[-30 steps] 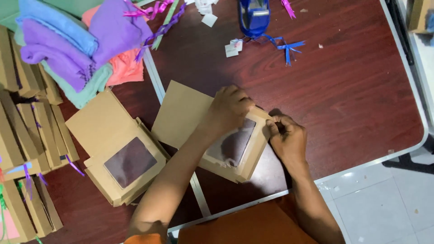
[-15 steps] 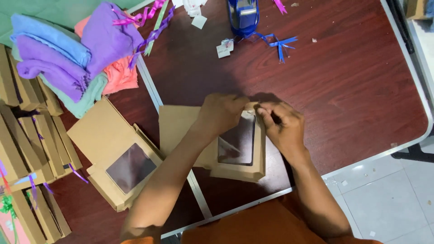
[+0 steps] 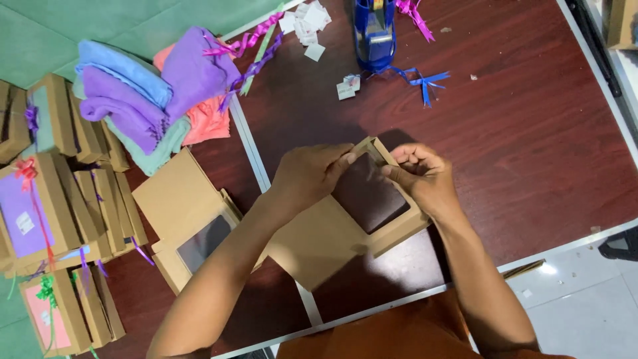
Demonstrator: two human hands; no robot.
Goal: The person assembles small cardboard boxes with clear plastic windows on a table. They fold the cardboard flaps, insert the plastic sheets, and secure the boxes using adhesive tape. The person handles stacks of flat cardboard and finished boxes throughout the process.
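Both hands work one brown cardboard window box (image 3: 359,219) lying near the middle of the dark red worktop (image 3: 531,146): the left hand (image 3: 309,174) has its grip closed on the far edge of the box's window frame, and the right hand (image 3: 425,176) pinches the frame's far right corner with curled fingers. To its left lies one more flat window box (image 3: 189,229), and further left stand rows of finished boxes (image 3: 60,199), too crowded to count. At the far side sit one pile of folded cloths (image 3: 153,100), one blue tape dispenser (image 3: 373,33) and one blue ribbon bow (image 3: 425,81).
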